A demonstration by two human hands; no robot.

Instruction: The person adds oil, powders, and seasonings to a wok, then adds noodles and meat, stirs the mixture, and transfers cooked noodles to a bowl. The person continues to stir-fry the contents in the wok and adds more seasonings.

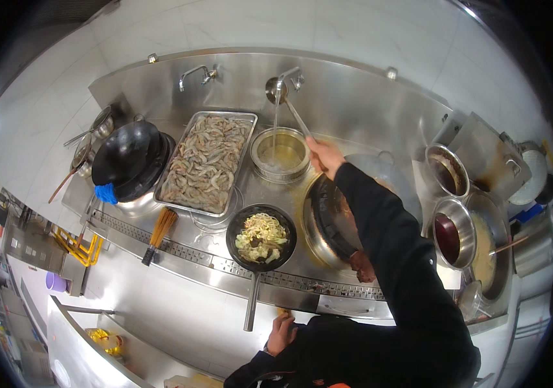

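My right hand (325,156) grips the handle of a metal ladle (297,116), whose bowl is up behind the running wall faucet (287,76). Water falls from the spout into a round metal pot (280,156) of yellowish liquid. My left hand (281,333) hangs at the front edge of the range, fingers curled; whether it holds anything cannot be told. Before me a black pan (261,240) holds pale noodle-like strands and leafy pieces. Partly under my right arm sits a wok (334,208), with a dark reddish cloth (362,266) at its rim.
A metal tray of raw shrimp (203,165) stands left of the pot. Farther left are stacked black woks (130,155) with a blue cloth (106,193) and a bamboo brush (162,230). Metal bowls of dark sauce (447,170) and red liquid (453,234) stand at the right.
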